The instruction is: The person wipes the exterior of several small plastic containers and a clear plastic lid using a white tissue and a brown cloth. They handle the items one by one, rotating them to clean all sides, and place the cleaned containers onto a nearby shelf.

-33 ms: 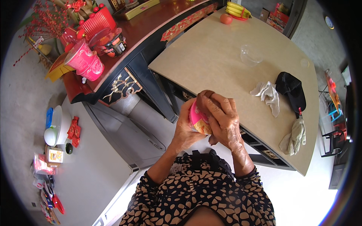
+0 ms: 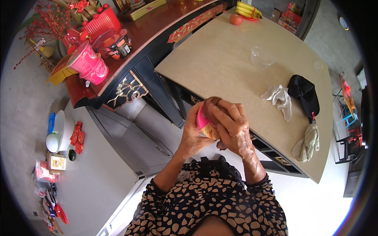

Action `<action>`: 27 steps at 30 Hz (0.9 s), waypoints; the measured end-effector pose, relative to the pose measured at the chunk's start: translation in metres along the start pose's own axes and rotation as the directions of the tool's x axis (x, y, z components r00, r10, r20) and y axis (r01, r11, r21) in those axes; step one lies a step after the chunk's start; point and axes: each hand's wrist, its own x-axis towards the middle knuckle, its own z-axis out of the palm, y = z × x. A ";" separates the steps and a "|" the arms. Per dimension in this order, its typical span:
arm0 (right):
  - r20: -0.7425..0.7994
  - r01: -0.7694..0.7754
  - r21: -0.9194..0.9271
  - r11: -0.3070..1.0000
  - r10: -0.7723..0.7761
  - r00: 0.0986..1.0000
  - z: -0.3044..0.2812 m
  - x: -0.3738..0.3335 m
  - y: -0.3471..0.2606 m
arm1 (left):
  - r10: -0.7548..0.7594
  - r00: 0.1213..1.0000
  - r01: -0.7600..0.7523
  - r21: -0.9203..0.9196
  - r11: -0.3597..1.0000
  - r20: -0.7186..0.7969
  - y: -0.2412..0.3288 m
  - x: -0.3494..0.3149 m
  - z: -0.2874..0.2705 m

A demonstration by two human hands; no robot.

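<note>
In front of my body I hold a small pink container point(image 2: 206, 126) with a food picture on its lower part; much of it is hidden by my fingers. My left hand point(image 2: 193, 133) is wrapped round its left side. Over its right side and top lies my right hand point(image 2: 234, 128), its fingers bent and pressed against it. Whether the container is closed, I cannot make out. Both hands are in the air by the near edge of the beige table point(image 2: 212, 59).
A clear plastic cup point(image 2: 262, 59), crumpled white cloth point(image 2: 279, 100), black cap point(image 2: 304, 94) and pale glove point(image 2: 307, 143) lie on the table. Bananas point(image 2: 248, 11) and a round red fruit point(image 2: 236, 19) sit at its far end. Pink tubs point(image 2: 94, 70) stand on the red cabinet point(image 2: 157, 19).
My right hand's fingers have shifted slightly down over the container, which has tilted a little to the left. My left hand keeps its hold.
</note>
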 end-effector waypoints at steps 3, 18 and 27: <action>0.050 0.137 0.077 0.988 -0.141 0.989 -0.005 -0.002 -0.005 | 0.051 0.999 -0.051 -0.068 0.996 -0.006 -0.004 0.000 -0.003; 0.058 -0.031 0.060 0.998 0.028 0.998 -0.020 -0.011 0.021 | 0.136 0.991 -0.137 0.178 0.974 0.021 0.012 0.006 -0.003; 0.137 0.137 0.078 0.987 -0.147 0.980 -0.025 -0.012 -0.001 | 0.108 0.993 -0.109 0.023 0.994 0.054 -0.003 0.008 -0.009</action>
